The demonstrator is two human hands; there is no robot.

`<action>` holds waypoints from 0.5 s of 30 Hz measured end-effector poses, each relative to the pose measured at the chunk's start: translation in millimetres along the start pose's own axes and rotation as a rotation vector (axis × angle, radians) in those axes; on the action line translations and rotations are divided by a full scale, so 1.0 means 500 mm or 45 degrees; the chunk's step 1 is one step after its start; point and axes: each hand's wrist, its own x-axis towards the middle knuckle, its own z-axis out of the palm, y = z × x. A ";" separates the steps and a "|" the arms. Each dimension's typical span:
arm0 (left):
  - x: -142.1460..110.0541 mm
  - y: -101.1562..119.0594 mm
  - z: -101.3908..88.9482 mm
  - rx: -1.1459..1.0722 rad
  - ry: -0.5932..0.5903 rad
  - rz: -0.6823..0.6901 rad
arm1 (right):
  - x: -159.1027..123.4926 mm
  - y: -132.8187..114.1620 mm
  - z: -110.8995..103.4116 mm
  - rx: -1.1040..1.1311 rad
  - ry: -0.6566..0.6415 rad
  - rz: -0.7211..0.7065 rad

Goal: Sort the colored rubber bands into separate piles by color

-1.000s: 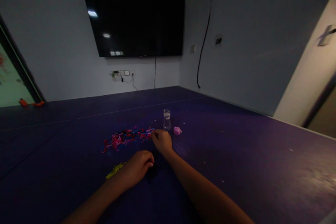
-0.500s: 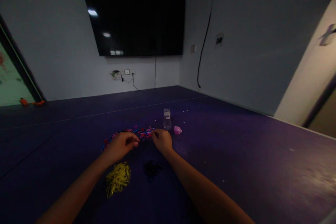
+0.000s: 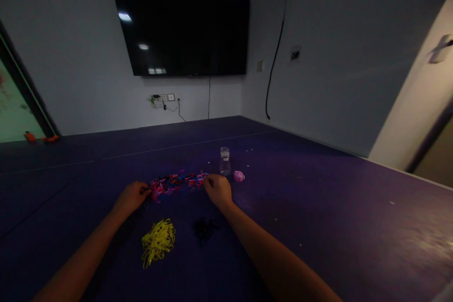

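Observation:
A long heap of mixed pink, red, blue and dark rubber bands (image 3: pixel 170 184) lies across the purple floor. At its left end, my left hand (image 3: pixel 131 197) is closed, with its fingertips pinched against the edge of the heap. My right hand (image 3: pixel 219 189) is also closed, its thumb and finger together at the heap's right end. What either pinch holds is too small and dark to make out. Nearer to me lies a pile of yellow rubber bands (image 3: pixel 159 241). To its right is a small pile of black bands (image 3: pixel 204 229).
Just beyond my right hand stands a clear bottle (image 3: pixel 224 163) without a lid. Beside it sits a small pink cap-like piece (image 3: pixel 239 176). White specks dot the purple floor (image 3: pixel 318 207). A black cable (image 3: pixel 276 56) hangs down the wall, right of the large television (image 3: pixel 191 28).
My left hand has moved left from over the middle of the heap to its left end, and its fingers have closed. My right hand has stayed in place.

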 end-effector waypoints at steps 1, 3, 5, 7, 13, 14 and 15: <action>-0.001 -0.002 0.004 -0.018 0.028 -0.004 | 0.000 0.001 0.001 -0.002 0.000 0.000; -0.003 -0.008 0.012 -0.061 0.099 -0.006 | 0.000 0.002 0.001 -0.005 -0.003 -0.004; -0.005 -0.019 0.021 -0.093 0.209 -0.005 | 0.001 0.003 0.002 -0.010 -0.007 -0.011; -0.005 -0.032 0.031 -0.104 0.328 -0.023 | 0.001 0.003 0.003 -0.020 -0.009 -0.010; -0.001 -0.054 0.045 -0.110 0.551 0.024 | 0.001 0.003 0.003 -0.027 -0.018 0.002; 0.000 -0.054 0.046 -0.113 0.566 0.044 | 0.001 0.004 0.004 -0.025 -0.016 0.000; 0.000 -0.054 0.046 -0.117 0.579 0.064 | 0.001 0.005 0.004 -0.023 -0.013 -0.003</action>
